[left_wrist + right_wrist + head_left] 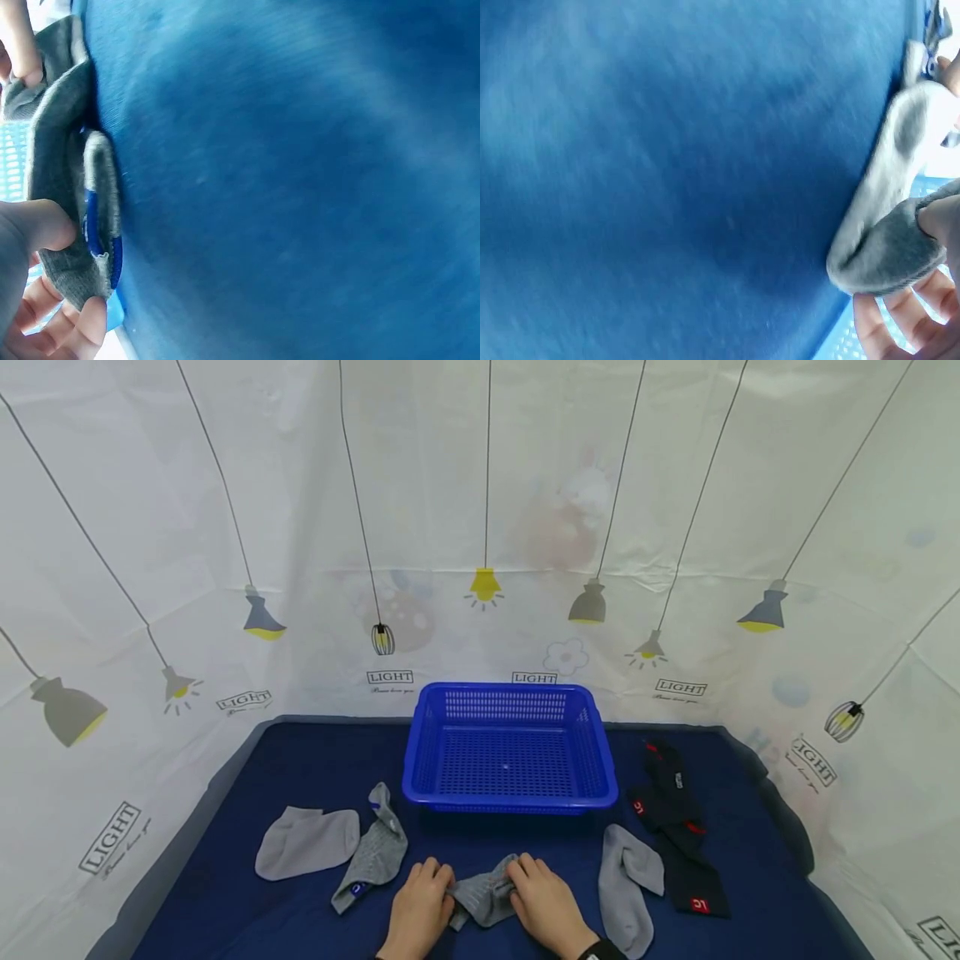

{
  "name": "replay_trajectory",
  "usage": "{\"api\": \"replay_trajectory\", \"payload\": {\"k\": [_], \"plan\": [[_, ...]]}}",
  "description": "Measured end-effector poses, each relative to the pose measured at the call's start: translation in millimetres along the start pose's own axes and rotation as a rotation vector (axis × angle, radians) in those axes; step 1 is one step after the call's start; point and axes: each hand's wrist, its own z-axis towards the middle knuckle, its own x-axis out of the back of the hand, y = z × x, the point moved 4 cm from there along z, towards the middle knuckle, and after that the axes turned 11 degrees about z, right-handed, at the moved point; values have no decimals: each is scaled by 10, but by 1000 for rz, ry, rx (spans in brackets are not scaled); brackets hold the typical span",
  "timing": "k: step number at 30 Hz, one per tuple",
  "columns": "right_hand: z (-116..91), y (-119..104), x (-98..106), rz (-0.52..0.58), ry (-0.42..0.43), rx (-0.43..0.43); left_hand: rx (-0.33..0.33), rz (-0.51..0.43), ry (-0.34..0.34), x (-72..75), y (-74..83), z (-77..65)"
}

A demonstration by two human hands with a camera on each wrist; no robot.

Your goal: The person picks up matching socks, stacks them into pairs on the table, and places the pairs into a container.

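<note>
A dark grey ribbed sock (486,892) is held between both hands at the front of the blue cloth. My left hand (420,903) grips one end; in the left wrist view, thumb and fingertips pinch the sock (64,161) near its blue-marked part. At the other end, my right hand (546,900) has a hold, with the thumb on top of the folded sock (900,247) and fingers beneath in the right wrist view. A similar grey sock (378,852) with a blue mark lies left of the left hand.
A blue plastic basket (510,802) stands behind the hands. A light grey sock (309,842) lies at far left and another light grey sock (622,893) beside the right hand. Black socks (678,835) with red marks lie at right. A printed curtain (450,485) hangs behind.
</note>
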Motion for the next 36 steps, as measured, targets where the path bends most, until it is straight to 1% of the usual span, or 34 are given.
{"api": "replay_trajectory", "payload": {"k": [3, 6, 11, 16, 20, 22, 25, 31, 36], "plan": [[19, 64, 60, 10, 46, -26, -13, 7, 44, 56, -3, 51], [38, 131, 142, -2, 104, -45, -27, 22, 84, 120, -7, 115], [67, 226, 297, -19, 202, -76, -33, 32, 121, 219, -30, 228], [84, 301, 408, -19, 243, -122, -49, 22, 166, 270, -61, 316], [76, 364, 460, 0, 266, -185, -68, 23, 200, 272, -69, 347], [61, 394, 469, 16, 263, -215, -74, 20, 199, 261, -65, 340], [25, 433, 464, 36, 236, -256, -77, 13, 180, 228, -49, 295], [-80, 507, 444, 65, 155, -338, -111, -4, 134, 144, 40, 166], [-168, 565, 440, 79, 120, -381, -138, -10, 113, 94, 106, 50]]}}
